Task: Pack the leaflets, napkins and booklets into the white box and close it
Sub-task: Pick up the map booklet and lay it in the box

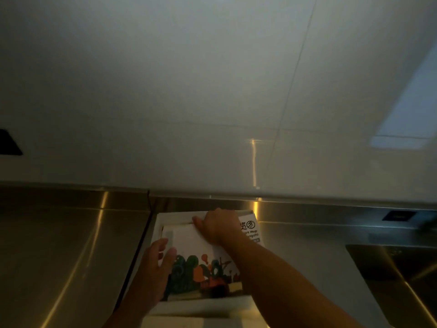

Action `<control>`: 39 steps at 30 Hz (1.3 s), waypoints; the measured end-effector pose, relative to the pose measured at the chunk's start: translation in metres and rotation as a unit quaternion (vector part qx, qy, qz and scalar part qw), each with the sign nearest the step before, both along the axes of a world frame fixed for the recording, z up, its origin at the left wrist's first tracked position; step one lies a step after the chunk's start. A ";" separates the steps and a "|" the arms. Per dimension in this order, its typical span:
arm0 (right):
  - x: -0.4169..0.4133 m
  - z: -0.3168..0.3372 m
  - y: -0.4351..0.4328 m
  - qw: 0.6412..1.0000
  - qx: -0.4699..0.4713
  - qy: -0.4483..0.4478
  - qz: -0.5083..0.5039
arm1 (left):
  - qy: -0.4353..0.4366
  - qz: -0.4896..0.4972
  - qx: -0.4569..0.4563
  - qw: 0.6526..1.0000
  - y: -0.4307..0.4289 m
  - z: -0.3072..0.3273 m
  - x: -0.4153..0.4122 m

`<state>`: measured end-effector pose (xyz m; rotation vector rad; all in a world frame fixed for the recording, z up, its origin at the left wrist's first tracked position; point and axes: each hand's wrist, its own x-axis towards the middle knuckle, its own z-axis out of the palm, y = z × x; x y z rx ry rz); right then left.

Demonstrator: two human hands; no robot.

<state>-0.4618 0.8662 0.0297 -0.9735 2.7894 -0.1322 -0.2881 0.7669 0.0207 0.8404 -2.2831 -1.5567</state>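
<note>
A white box [163, 221] lies open on the steel counter, low in the middle of the head view. In it rests a booklet [201, 275] with a white cover and green and orange drawings. My left hand [156, 268] lies flat on the booklet's left edge, fingers apart. My right hand [216, 224] reaches to the far end of the box, its fingers curled over the top edge of the papers there. A leaflet [250, 227] with black print pokes out at the box's far right corner, partly hidden by my right hand.
The steel counter [71, 256] runs left and right, with a dark seam just left of the box. A sink basin [397, 275] opens at the right. A glossy white wall [212, 91] rises behind the low steel backsplash. A white sheet [189, 320] lies at the near edge.
</note>
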 end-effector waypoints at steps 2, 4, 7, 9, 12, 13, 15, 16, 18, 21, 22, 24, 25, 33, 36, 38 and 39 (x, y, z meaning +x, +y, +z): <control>0.000 -0.006 0.001 1.000 -0.015 -0.013 -0.020 | -0.012 -0.001 0.003 1.000 -0.004 -0.005 -0.011; -0.002 -0.011 0.002 0.999 -0.020 -0.017 -0.033 | -0.019 -0.001 -0.019 1.000 -0.006 -0.010 -0.022; -0.003 -0.017 0.001 0.998 -0.039 -0.028 -0.052 | -0.019 0.005 -0.085 0.996 -0.004 -0.020 -0.031; -0.003 -0.021 -0.001 0.996 -0.055 -0.040 -0.065 | -0.022 -0.017 -0.167 0.986 -0.005 -0.028 -0.033; -0.001 -0.027 -0.007 0.993 -0.065 -0.063 -0.080 | -0.015 -0.061 -0.275 0.959 -0.011 -0.037 -0.035; 0.001 -0.030 -0.009 0.993 -0.068 -0.062 -0.079 | -0.013 -0.061 -0.307 0.950 -0.012 -0.042 -0.035; 0.005 -0.032 -0.012 0.994 -0.073 -0.046 -0.070 | -0.005 -0.051 -0.347 0.936 -0.011 -0.041 -0.035; 0.006 -0.033 -0.013 0.995 -0.073 -0.030 -0.060 | 0.001 -0.047 -0.365 0.930 -0.009 -0.039 -0.034; 0.007 -0.035 -0.019 0.997 -0.063 0.009 -0.035 | 0.000 -0.048 -0.412 0.910 -0.008 -0.041 -0.032; 0.009 -0.042 -0.030 0.997 -0.033 0.057 -0.032 | 0.018 -0.044 -0.412 0.910 -0.009 -0.042 -0.029; 0.011 -0.044 -0.033 0.997 -0.029 0.069 -0.032 | 0.015 -0.040 -0.413 0.910 -0.010 -0.037 -0.026; 0.015 -0.043 -0.038 0.995 -0.043 0.088 -0.028 | 0.007 -0.031 -0.424 0.905 -0.014 -0.034 -0.019; 0.018 -0.042 -0.040 0.994 -0.061 0.088 -0.024 | 0.000 -0.031 -0.422 0.906 -0.019 -0.032 -0.016; 0.050 -0.043 0.016 0.993 0.026 -0.088 0.070 | -0.028 -0.005 -0.377 0.926 -0.027 -0.038 0.003; 0.052 -0.040 0.031 0.983 0.104 -0.091 0.118 | -0.029 0.006 -0.352 0.935 -0.024 -0.039 0.003; 0.054 -0.039 0.030 0.981 0.122 -0.078 0.129 | -0.032 0.011 -0.341 0.939 -0.024 -0.041 0.003; 0.056 -0.040 0.027 0.983 0.115 -0.073 0.125 | -0.033 0.010 -0.339 0.940 -0.024 -0.041 0.003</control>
